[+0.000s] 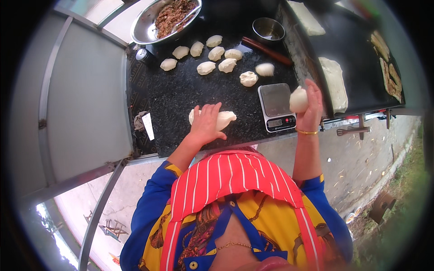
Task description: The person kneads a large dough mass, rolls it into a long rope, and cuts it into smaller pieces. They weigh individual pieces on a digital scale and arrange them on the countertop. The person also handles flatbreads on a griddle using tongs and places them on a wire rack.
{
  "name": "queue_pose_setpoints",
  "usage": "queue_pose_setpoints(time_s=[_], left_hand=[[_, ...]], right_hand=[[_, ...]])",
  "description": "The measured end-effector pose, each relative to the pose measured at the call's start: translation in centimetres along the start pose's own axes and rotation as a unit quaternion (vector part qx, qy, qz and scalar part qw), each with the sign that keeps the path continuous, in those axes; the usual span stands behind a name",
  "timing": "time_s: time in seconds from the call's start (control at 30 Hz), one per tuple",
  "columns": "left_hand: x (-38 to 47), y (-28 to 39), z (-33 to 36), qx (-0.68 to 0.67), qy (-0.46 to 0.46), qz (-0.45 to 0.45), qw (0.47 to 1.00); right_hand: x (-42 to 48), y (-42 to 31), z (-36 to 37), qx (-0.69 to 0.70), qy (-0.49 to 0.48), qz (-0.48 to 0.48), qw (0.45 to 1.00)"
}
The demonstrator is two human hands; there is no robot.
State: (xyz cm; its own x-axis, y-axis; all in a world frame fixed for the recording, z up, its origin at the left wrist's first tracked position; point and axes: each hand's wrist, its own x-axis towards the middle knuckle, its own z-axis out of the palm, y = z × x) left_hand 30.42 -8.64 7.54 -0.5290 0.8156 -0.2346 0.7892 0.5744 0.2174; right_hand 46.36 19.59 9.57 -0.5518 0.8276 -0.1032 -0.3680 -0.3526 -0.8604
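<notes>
On the black speckled countertop (pixel 173 128), my left hand (pixel 206 123) rests over an elongated piece of white dough (pixel 225 119), whose ends stick out on both sides of the fingers. My right hand (pixel 313 105), raised just right of the digital kitchen scale (pixel 275 100), holds a rounded dough ball (pixel 298 100) against its fingers and palm. Nothing lies on the scale's plate. Beyond the scale sit a rough dough piece (pixel 248 79) and a smoother one (pixel 264 69). Several more dough pieces (pixel 206 68) are spread farther back.
A steel bowl (pixel 142 28) of minced filling stands at the back left, near a dark jar (pixel 142 55). A wooden rolling pin (pixel 266 50) lies before a small metal bowl (pixel 268 28). Right is a griddle (pixel 366 74) with flat dough slabs (pixel 333 84) and browned pieces (pixel 390 79).
</notes>
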Motion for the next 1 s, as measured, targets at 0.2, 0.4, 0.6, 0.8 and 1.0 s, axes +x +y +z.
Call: queue_pose_setpoints(time_s=[0.2,0.4,0.6,0.8,1.0], left_hand=[[0.2,-1.9,1.0,0.031,0.04,0.065,0.997],[-0.4,-0.2,1.8,0.023,0.153,0.097,0.983],[-1.5,1.8,1.6,0.036,0.152,0.005,0.988],[-2.9,0.3,0.8,-0.035,0.16,0.05,0.985],[-2.1,-2.2,2.3,-0.094,0.127,0.142,0.977]], right_hand=[[-0.6,3.5,1.5,-0.231,-0.045,-0.036,0.971],[-5.3,11.2,6.9,-0.334,-0.13,0.105,0.928],[-8.1,18.1,9.4,-0.347,-0.152,0.212,0.901],[-9.0,21.6,9.7,-0.251,-0.071,0.278,0.924],[-11.0,21.1,11.0,-0.378,0.031,0.202,0.903]])
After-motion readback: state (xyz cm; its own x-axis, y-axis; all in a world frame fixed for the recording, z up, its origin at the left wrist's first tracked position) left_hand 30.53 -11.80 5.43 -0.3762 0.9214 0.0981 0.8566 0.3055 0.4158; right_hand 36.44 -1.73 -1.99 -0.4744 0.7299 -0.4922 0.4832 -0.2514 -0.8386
